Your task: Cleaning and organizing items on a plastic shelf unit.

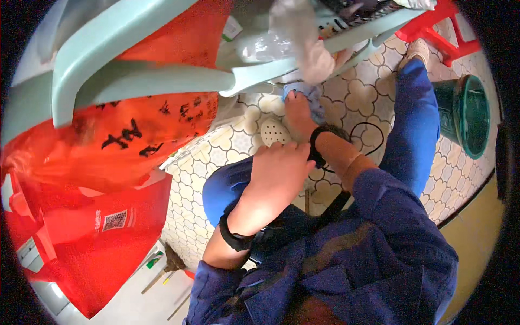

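Observation:
My right hand (300, 109) reaches down beneath a pale green plastic rack, gripping a light blue cloth (315, 97) close to the tiled floor. Part of that cloth is hidden by the hand. My left hand (278, 168) lies palm down over my bent left knee, with nothing in it. Just beyond its fingertips shows the perforated toe of a beige clog (273, 132). Each wrist wears a black band. The rack's pale green rail (264, 75) passes above the blue cloth, and clear plastic bags (300, 36) hang over it.
Large red bags (118, 227) bearing writing fill the left side by the rack's curved frame (65, 81). To the right stand a dark green bucket (473, 118) and a red plastic stool (440, 34). A black cable (375, 126) loops above the patterned floor tiles (361, 95).

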A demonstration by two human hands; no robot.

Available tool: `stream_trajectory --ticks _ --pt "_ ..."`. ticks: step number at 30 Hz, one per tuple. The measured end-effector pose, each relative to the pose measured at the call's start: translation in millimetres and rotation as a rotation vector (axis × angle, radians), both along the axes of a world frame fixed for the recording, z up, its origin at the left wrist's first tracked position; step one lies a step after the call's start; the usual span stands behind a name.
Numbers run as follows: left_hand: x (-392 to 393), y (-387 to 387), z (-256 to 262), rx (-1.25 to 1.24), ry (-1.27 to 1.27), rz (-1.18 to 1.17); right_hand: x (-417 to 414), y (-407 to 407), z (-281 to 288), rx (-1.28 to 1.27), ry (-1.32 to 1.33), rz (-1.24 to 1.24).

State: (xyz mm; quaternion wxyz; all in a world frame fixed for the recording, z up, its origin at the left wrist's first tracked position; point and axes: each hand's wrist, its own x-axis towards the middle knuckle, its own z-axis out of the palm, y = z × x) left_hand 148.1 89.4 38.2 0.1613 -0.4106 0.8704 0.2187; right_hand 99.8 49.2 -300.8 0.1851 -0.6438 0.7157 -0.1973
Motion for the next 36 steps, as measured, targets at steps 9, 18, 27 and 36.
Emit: stream_trajectory --ticks 9,18,27,36 --pt "17 1 -5 -0.047 0.002 0.061 30 7 32 0.123 0.474 0.254" --pt "32 3 -15 -0.097 0.040 0.087 13 3 35 0.066 0.430 0.386" --pt "25 2 -20 -0.047 0.034 0.107 19 -16 32 0.187 0.353 0.216" --pt "26 1 -23 -0.037 0.041 0.085 -19 2 40 -0.052 0.448 0.329"
